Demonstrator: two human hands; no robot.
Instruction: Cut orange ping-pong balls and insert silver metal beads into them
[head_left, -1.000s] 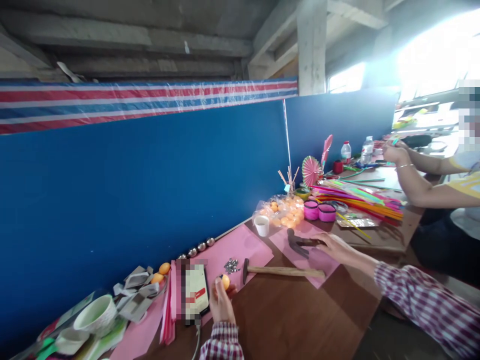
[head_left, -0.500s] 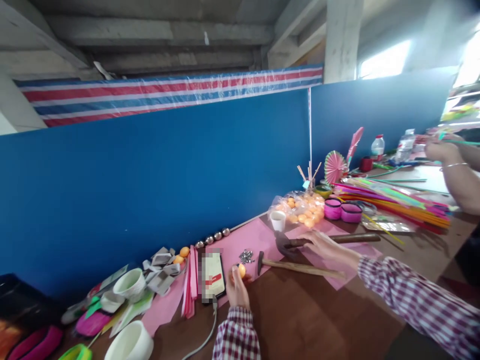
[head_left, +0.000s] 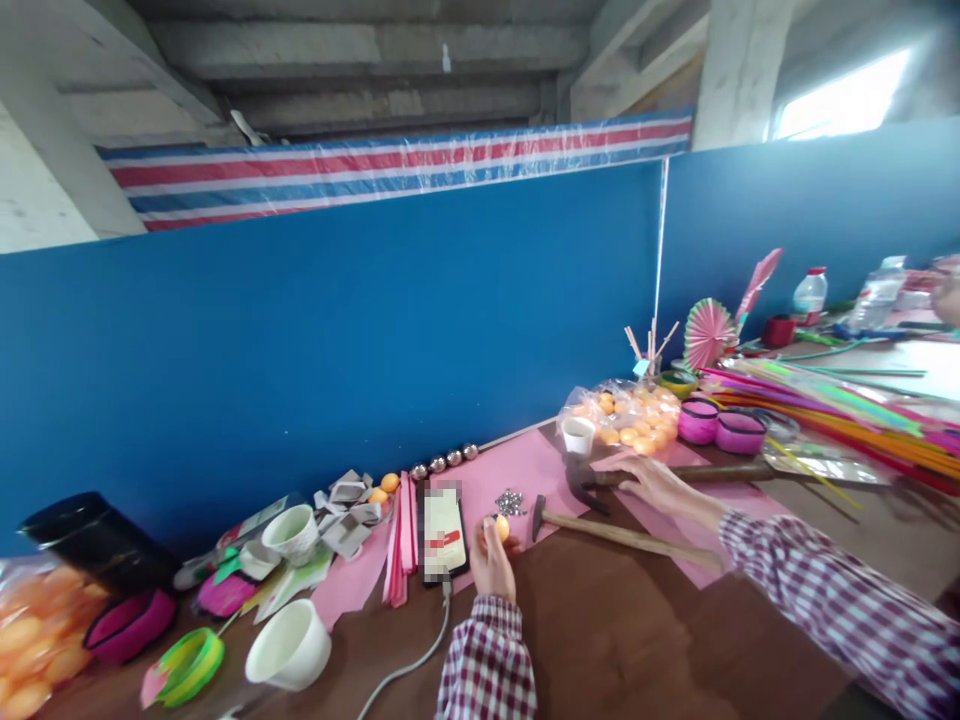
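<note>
My left hand (head_left: 493,568) is closed on an orange ball (head_left: 502,527), like a ping-pong ball, above the table's near edge. Fingers stretched out, my right hand (head_left: 660,487) lies over the handle of a dark-headed claw hammer (head_left: 587,484); whether it touches the handle I cannot tell. Between the hands is a second hammer (head_left: 630,537) with a pale wooden handle. A small heap of shiny metal bits (head_left: 510,502) rests on pink paper (head_left: 487,478) just beyond the ball. Left of my left hand lies a phone (head_left: 452,530) with a cable plugged in.
Several silver balls (head_left: 436,464) line the blue partition (head_left: 405,330). A white cup (head_left: 577,435) stands beside a bag of orange balls (head_left: 637,420). White bowls (head_left: 289,645) are on the left, colourful pipe cleaners (head_left: 840,410) on the right. Another person's hand (head_left: 949,298) shows at the right edge.
The view has turned left, so the table's things sit further right in it and more shows at the left. The left hand keeps the ball; the right hand stays over the hammer.
</note>
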